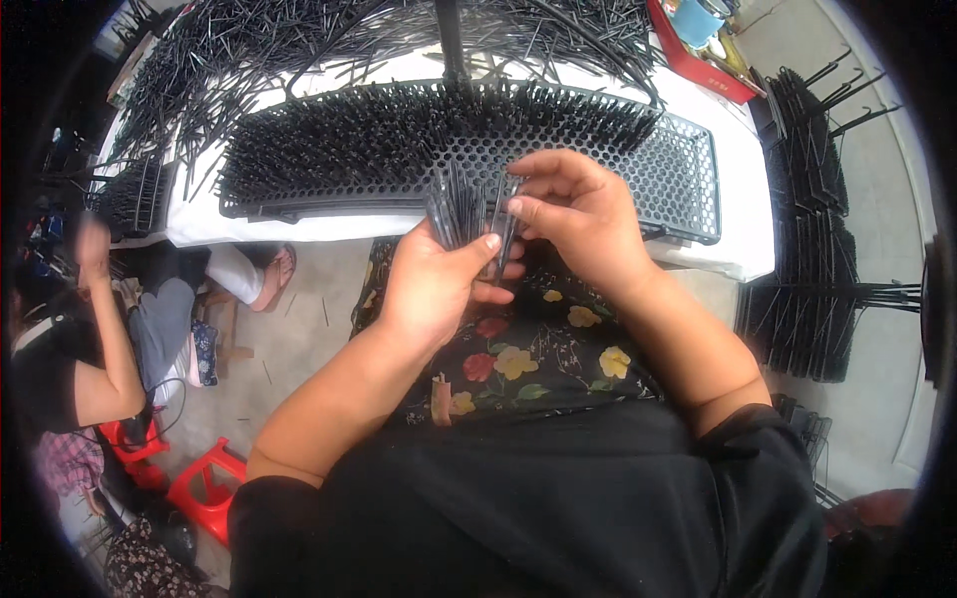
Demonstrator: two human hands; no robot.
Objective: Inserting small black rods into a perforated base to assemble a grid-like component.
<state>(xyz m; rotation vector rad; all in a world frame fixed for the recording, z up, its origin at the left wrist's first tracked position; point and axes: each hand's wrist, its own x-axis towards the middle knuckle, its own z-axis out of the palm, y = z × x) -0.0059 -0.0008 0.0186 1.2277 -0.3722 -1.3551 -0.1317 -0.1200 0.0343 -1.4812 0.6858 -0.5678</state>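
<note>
In front of my lap, my left hand is closed round a bunch of slim, dark plastic-looking sticks that point up and away from me; their exact kind is not clear. My right hand is at the bunch's right side, with thumb and fingers pinching a stick there. Just beyond both hands lies a black perforated rack. Many upright black pieces fill its left and far holes, while bare holes show in its middle and right.
Loose black sticks are heaped along the white-covered table. At the far right stand a red tray and a light blue cup. Filled racks hang on the right. Another person's arm and a red stool are on the left.
</note>
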